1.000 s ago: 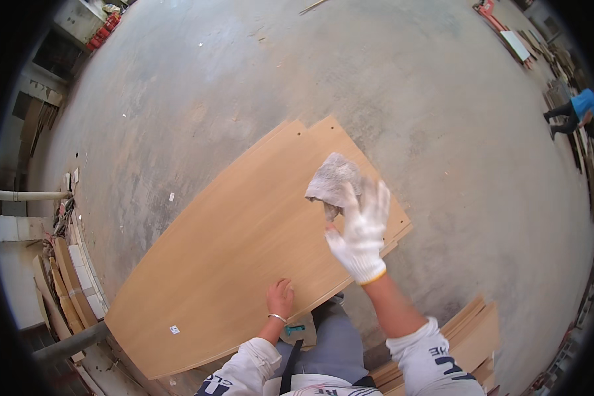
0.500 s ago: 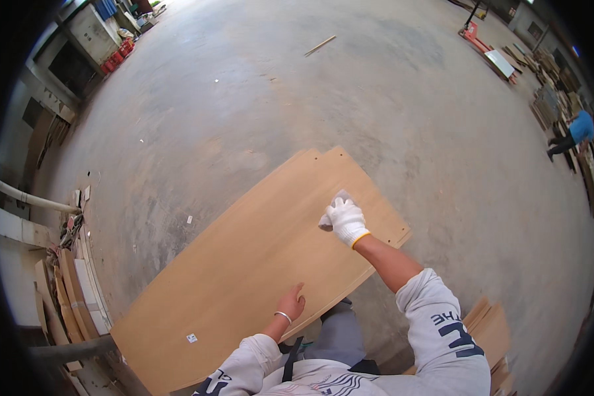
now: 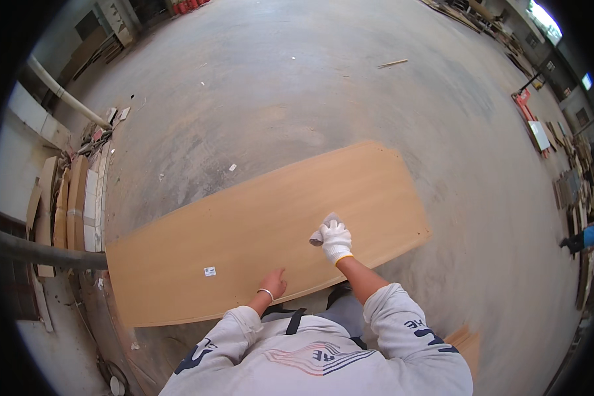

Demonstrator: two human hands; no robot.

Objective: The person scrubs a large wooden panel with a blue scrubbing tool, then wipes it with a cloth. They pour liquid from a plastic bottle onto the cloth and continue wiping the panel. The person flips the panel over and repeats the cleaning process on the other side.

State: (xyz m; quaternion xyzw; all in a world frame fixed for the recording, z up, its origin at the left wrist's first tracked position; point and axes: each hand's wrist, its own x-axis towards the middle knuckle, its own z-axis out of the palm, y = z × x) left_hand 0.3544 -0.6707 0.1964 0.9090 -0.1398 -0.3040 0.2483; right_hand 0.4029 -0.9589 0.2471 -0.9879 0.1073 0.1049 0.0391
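A long light-brown wooden board (image 3: 257, 224) lies flat in front of me, apparently the top one of a stack. My right hand (image 3: 337, 240), in a white knitted glove with a yellow cuff edge, is closed round a crumpled greyish cloth (image 3: 323, 228) and presses it on the board right of the middle. My left hand (image 3: 273, 284), bare with a white band at the wrist, lies on the board near its front edge, a finger stretched out. Left of that hand is a small white label (image 3: 210, 271) on the board. Small dark holes mark the board's right end.
Leaning boards (image 3: 78, 204) and a grey bar (image 3: 49, 251) are on the left. More boards (image 3: 465, 346) lie at my lower right. A red pallet truck (image 3: 523, 105) stands far right, where a person in blue (image 3: 584, 239) is partly visible. A thin stick (image 3: 393, 63) lies on the concrete floor.
My view has turned, so the board lies more crosswise and the floor has shifted right. The gloved hand and cloth have moved toward me and leftward along the board. My left hand stays on it.
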